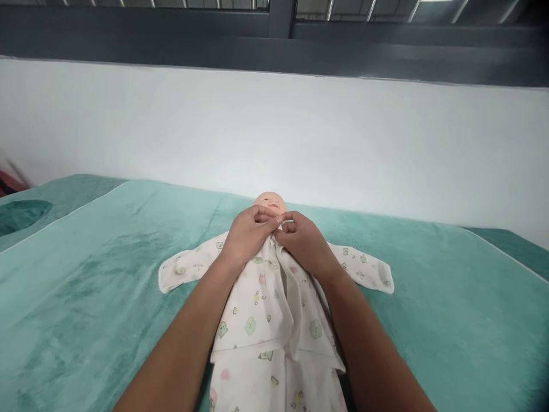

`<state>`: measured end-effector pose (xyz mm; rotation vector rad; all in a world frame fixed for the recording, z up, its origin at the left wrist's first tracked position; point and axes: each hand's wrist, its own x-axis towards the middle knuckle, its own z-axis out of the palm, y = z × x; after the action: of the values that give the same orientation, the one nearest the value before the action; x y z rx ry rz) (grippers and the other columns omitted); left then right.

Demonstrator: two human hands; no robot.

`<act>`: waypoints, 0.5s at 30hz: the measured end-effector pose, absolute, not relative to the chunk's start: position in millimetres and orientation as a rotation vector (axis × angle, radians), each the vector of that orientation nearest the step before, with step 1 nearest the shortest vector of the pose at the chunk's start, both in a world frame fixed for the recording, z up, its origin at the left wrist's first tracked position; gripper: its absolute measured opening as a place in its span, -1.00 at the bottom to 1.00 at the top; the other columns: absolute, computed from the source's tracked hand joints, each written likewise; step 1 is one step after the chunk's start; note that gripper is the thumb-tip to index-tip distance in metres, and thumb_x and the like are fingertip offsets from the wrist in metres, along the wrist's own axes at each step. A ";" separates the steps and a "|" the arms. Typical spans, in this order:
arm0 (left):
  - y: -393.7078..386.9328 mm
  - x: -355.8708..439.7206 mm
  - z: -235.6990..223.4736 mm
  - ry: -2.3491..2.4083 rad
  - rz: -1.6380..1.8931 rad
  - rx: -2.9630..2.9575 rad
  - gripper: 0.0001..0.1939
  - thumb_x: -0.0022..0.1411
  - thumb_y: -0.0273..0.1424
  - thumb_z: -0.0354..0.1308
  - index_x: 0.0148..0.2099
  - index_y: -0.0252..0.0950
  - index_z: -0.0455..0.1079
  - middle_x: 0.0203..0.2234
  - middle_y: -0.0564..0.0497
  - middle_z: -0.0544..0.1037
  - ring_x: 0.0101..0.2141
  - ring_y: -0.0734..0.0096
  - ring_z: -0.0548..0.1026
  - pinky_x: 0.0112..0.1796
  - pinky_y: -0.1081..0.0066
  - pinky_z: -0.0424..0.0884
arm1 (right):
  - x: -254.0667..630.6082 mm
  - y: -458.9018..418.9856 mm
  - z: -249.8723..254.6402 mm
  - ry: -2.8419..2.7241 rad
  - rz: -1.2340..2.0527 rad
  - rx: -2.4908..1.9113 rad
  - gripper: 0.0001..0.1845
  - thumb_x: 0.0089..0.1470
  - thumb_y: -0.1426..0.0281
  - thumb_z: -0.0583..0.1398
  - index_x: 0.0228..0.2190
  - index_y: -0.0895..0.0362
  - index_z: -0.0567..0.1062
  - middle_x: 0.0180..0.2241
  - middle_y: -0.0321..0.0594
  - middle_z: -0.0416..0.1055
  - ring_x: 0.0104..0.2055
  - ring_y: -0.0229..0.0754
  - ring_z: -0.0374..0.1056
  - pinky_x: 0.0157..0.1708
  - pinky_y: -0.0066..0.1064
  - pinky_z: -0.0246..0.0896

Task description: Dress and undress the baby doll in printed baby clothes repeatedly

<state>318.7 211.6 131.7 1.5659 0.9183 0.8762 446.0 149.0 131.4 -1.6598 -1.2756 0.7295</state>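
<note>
A baby doll (271,199) lies on its back on a green plush cover, head toward the wall. It wears a white printed jacket (253,315) with its sleeves spread out to both sides, over white printed pants (249,380). At the jacket's neck, just under the doll's chin, my left hand (251,233) pinches the collar between thumb and fingers. My right hand (303,239) pinches the same collar from the other side, its fingertips touching those of the left. Below the hands, the jacket front hangs partly apart. My fingers hide the fastening at the neck.
The green plush cover (111,274) spreads to both sides of the doll. Behind the doll rises a white wall (266,126), with a dark window frame (278,48) and metal bars above. A red item (12,183) shows at the far left edge.
</note>
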 end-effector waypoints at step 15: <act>215.3 318.0 129.3 0.913 0.874 1.466 -0.73 -0.08 -0.48 0.15 -0.23 -0.25 0.41 -0.41 0.07 0.51 -0.44 0.47 0.47 -0.44 0.49 0.33 | 453.6 144.8 132.9 -1.214 1.017 -1.462 -0.65 -0.06 0.27 0.22 -0.17 0.07 0.39 -0.57 -0.44 0.24 -0.56 -0.34 0.11 -0.61 -0.52 -0.02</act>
<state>318.0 215.3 129.3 1.4656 0.9131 0.8739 453.6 144.8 132.9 -1.4625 -1.2140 1.0171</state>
